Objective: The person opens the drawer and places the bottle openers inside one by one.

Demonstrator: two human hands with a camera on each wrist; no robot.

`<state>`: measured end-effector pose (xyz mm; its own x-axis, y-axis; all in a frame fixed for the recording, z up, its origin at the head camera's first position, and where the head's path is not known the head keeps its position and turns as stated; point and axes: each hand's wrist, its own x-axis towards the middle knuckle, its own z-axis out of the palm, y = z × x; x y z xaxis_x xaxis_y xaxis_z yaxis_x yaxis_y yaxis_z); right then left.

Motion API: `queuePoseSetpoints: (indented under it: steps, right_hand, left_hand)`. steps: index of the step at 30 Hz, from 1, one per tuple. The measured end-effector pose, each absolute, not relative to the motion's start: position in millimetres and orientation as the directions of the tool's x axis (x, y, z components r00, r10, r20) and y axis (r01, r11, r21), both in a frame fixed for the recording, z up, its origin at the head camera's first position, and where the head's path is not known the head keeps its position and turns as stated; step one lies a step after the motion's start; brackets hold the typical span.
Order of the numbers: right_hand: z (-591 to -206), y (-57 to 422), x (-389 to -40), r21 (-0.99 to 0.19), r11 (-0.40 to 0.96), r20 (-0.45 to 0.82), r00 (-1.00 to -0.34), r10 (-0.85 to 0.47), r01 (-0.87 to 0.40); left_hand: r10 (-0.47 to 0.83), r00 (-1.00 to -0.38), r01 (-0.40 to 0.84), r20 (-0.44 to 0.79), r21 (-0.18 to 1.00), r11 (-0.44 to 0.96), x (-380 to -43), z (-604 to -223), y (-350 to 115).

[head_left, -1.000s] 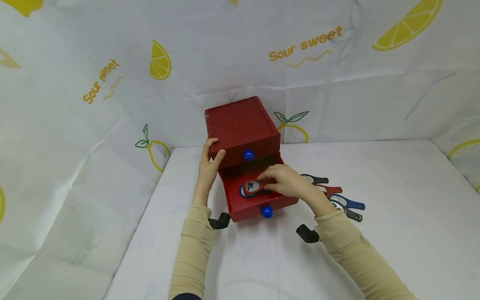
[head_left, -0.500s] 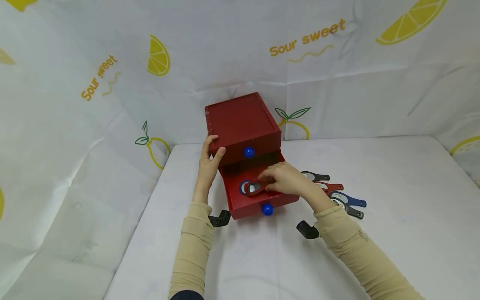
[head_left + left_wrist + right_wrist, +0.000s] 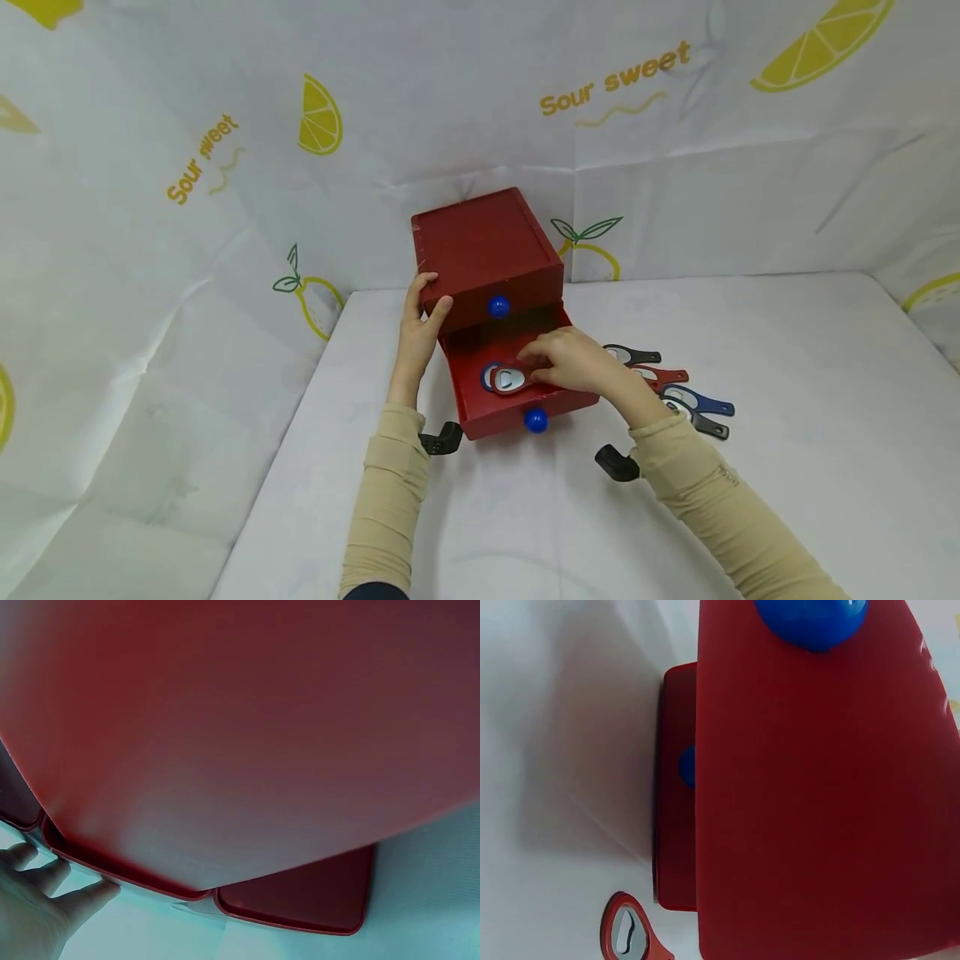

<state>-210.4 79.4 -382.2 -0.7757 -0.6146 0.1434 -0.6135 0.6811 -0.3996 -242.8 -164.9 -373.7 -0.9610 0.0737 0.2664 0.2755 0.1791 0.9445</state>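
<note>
One left hand (image 3: 412, 354) clasps the corner of the red cabinet (image 3: 483, 237), its thumb and fingers spread wide. Inside the pulled-out lower drawer (image 3: 572, 405), a red opener (image 3: 508, 381) overlaps a blue opener (image 3: 485, 375), its handle seemingly pinched by the nearly closed fingers of the right hand (image 3: 568, 360); the step looks like arranging openers there, so the next move probably calls for a clean release or lift with the cabinet held steady. Farther right, four openers (image 3: 708, 405) fan across the table (image 3: 810, 400).
</note>
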Motion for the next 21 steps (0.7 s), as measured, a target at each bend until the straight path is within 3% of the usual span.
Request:
queuePoseSetpoints:
  steps: [11, 21]
  right_hand:
    - [-378.5, 82.9, -209.7, -0.480, 0.658, 0.123, -0.788, -0.603, -0.580]
    - [-364.4, 102.3, -199.7, -0.563, 0.620, 0.216, -0.822, -0.528, -0.546]
  left_hand:
    - [0.069, -0.966, 0.258, 0.249, 0.949, 0.183, -243.4, -375.0, -164.1]
    - [0.072, -0.962, 0.271, 0.262, 0.948, 0.167, -242.0, -372.9, -165.1]
